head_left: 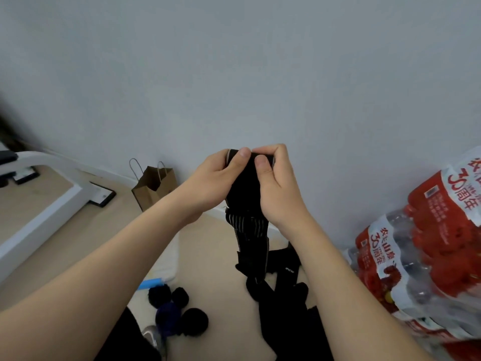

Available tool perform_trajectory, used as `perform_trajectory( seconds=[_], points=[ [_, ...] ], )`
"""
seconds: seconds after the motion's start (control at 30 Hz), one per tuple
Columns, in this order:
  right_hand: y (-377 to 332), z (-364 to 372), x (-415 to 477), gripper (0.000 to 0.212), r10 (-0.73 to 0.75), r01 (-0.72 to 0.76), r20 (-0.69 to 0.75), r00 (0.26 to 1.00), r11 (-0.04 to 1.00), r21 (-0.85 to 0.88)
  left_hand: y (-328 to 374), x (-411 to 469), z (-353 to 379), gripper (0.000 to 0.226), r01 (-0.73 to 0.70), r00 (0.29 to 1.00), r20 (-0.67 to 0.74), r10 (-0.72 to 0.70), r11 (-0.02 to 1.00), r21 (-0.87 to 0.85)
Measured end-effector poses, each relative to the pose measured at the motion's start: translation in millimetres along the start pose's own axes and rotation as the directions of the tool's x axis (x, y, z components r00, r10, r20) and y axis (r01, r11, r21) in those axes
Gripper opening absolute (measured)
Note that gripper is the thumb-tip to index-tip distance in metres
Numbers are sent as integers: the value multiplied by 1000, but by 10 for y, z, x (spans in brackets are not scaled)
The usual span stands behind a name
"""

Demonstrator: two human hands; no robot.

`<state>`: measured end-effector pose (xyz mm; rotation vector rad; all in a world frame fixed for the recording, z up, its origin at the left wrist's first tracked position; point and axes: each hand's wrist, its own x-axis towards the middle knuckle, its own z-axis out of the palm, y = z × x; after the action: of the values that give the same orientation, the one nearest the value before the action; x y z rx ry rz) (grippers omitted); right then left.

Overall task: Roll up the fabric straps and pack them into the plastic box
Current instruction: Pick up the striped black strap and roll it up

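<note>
Strap point(243, 188), black, striped lower down: top end pinched between left hand point(216, 178) and right hand point(278, 183), thumbs in front, fingers hidden behind it. It is held up before the wall, its tail hanging to a heap of loose straps point(286, 303) on the floor.
Rolled straps point(194, 321): floor, blurred.
Pale item with blue edge point(152, 284): partly behind left forearm, kind unclear.
Paper bag point(153, 186): by the wall.
Bottled-water packs point(429, 256): cut off at right.

One view only: head-worn wide-angle camera, sitting at the person's eye level, looking forward and down, facing a grey wall point(234, 61) that is filling the upper half. Forearms point(104, 282) are stretching up from the bottom corners, left hand point(210, 186) and right hand point(279, 186) gripping the fabric strap point(242, 190) close in at mid-frame. Floor point(208, 269) is showing farther off below, edges bending.
</note>
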<state>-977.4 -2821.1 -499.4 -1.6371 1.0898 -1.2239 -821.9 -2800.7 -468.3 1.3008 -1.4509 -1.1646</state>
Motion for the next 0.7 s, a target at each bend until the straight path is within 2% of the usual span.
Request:
perform_trajectory(
  seconds=[0.13,0.23,0.27,0.33,0.43,0.57,0.7],
  points=[
    [-25,15,-59,11,8,-13,82,997,998,60,-38,-124,-61,27,27,999,-32,-29,997,-70],
    [-165,83,-87,23,126,-141,75,989,957,252,-67,-249,-149,23,-41,997,-72,34,995,-95],
    [-209,106,-95,29,149,-159,57,987,956,249,-73,-284,-179,20,-72,995,-80,65,994,-82],
    [-251,135,-111,41,135,-137,33,990,987,89,-86,-340,-225,17,-95,994,-61,91,993,-74],
    [-267,167,-128,38,68,-67,15,998,995,-76,-104,-384,-293,17,-60,998,6,61,994,-89],
    [-365,254,-166,21,15,-14,9,1000,995,-94,-75,-408,-422,39,-25,995,99,33,997,-77],
    [-516,276,-168,9,-45,46,33,998,999,-25,-5,-449,-424,52,-11,999,44,17,989,-149]
  ],
)
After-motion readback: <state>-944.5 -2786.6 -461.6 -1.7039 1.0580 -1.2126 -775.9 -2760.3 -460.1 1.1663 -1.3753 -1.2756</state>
